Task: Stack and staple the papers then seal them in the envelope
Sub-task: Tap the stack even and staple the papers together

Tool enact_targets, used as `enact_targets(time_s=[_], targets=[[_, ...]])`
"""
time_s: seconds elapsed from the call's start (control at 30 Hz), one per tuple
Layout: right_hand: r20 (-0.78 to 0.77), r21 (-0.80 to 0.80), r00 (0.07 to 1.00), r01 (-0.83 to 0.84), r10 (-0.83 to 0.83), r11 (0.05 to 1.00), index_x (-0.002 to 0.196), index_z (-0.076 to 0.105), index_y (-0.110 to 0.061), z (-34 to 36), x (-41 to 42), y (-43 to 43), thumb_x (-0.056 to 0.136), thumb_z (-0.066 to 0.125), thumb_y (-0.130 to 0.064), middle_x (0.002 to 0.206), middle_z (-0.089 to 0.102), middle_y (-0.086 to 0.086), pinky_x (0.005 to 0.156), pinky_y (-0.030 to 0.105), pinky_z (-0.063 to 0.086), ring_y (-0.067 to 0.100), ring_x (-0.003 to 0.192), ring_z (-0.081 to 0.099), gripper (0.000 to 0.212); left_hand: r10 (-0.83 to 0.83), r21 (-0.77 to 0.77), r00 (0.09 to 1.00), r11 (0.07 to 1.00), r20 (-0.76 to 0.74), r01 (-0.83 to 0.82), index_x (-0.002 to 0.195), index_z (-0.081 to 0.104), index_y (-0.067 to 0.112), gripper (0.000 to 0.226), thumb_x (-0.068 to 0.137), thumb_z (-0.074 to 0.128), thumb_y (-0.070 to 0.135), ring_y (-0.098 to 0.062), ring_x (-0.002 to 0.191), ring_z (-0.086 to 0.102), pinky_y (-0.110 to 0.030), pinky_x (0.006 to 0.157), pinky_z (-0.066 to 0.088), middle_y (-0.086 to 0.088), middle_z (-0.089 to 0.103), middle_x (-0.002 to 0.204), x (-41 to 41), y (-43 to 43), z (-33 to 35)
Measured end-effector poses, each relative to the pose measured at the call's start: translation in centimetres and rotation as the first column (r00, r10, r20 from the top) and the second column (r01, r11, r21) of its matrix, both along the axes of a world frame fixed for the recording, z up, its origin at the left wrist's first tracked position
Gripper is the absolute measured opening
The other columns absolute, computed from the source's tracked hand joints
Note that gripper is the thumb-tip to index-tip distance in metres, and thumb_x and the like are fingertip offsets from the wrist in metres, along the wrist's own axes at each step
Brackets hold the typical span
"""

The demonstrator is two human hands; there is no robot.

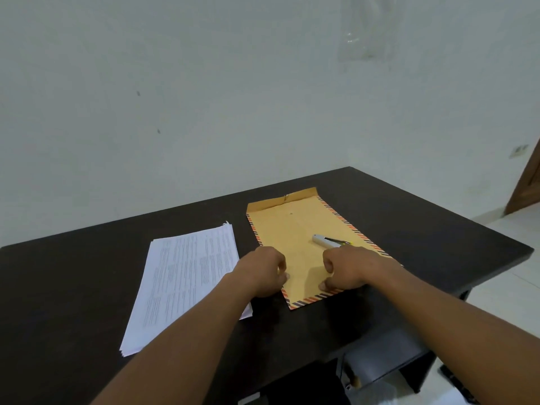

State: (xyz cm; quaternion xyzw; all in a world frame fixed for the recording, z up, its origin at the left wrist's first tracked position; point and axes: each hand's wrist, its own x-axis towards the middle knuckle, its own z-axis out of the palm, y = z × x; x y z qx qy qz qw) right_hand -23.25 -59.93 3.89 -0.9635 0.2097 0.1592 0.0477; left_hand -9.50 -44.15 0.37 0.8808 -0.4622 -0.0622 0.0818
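Envelope (295, 229) lengthwise, flap far end

We seem to be in a plain room of a home or small office: a dark table (409, 217) against a bare pale wall (204, 97), white tiled floor (508, 276), a wooden door (529, 185) at right.

Two bare forearms, sleeveless, left hand (264, 271) and right hand (347, 268) unadorned.
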Motion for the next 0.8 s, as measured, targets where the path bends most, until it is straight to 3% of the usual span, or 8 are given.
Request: enact_targets(time_s=[0.33, 0.57, 0.8], targets=[[0.058, 0.095, 0.998, 0.029, -0.034, 0.995, 0.109, 0.066, -0.02, 0.7, 1.4, -0.9, 0.086, 0.068, -0.049, 0.116, 0.062, 0.001, 0.09, 0.035, 0.051, 0.019, 0.102, 0.058, 0.037, -0.008, -0.012, 0.998, 1.0, -0.058, 0.008, 0.113, 0.072, 0.023, 0.029, 0.091, 0.064, 0.04, -0.016, 0.099, 0.063, -0.038, 0.09, 0.057, 0.002, 0.066, 0.115, 0.7, -0.3, 0.3], [0.05, 0.121, 0.998, 0.022, -0.028, 0.992, 0.117, 0.06, -0.021, 0.5, 2.3, -0.4, 0.085, 0.072, -0.041, 0.121, 0.059, 0.003, 0.069, 0.025, 0.049, 0.016, 0.091, 0.055, 0.039, -0.031, -0.03, 0.998, 0.999, -0.046, 0.03, 0.112, 0.074, 0.021, 0.028, 0.092, 0.064, 0.037, -0.017, 0.095, 0.064, -0.039, 0.088, 0.058, 0.001, 0.068, 0.11, 0.1, 0.1, 0.3], [0.058, 0.079, 0.998, 0.002, -0.006, 0.997, 0.12, 0.061, -0.019, 0.6, 2.5, 0.0, 0.087, 0.07, -0.042, 0.121, 0.061, 0.003, 0.078, 0.029, 0.053, 0.017, 0.093, 0.056, 0.042, -0.015, -0.07, 0.997, 0.998, -0.081, 0.01, 0.117, 0.071, 0.022, 0.031, 0.092, 0.064, 0.039, -0.016, 0.102, 0.064, -0.039, 0.092, 0.056, 0.001, 0.066, 0.117, 0.2, 0.7, 0.6]])
